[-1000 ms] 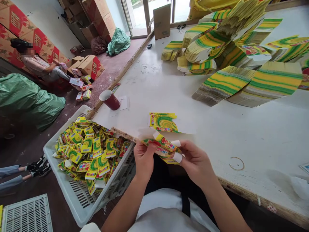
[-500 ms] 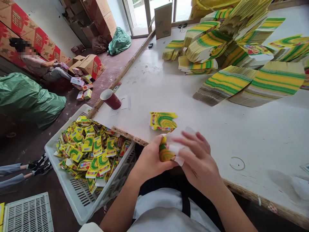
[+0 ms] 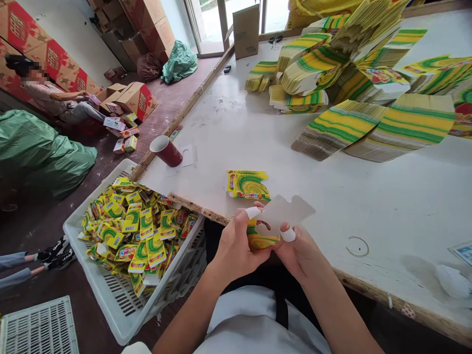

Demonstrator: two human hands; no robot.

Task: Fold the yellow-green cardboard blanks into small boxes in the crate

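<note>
Between my two hands is a yellow-green carton (image 3: 263,241) with a pale inner side turned up, held over the table's front edge. My left hand (image 3: 236,246) grips its left side, white tape round a fingertip. My right hand (image 3: 300,250) pinches its right end, also with a taped finger. Just beyond, a flat yellow-green carton (image 3: 248,185) lies on the white table (image 3: 221,132). Many small yellow cartons (image 3: 147,223) fill a white plastic crate (image 3: 127,327) at the left.
Stacks of flat cartons (image 3: 342,125) cover the back right of the table. A dark red mug (image 3: 170,152) stands near the left edge. A rubber band (image 3: 357,246) lies at right. A person (image 3: 55,93) sits by boxes at far left.
My right hand, blurred and spread over the carton before, has moved down and now pinches its right end. The carton's pale side shows wider. The view has shifted slightly.
</note>
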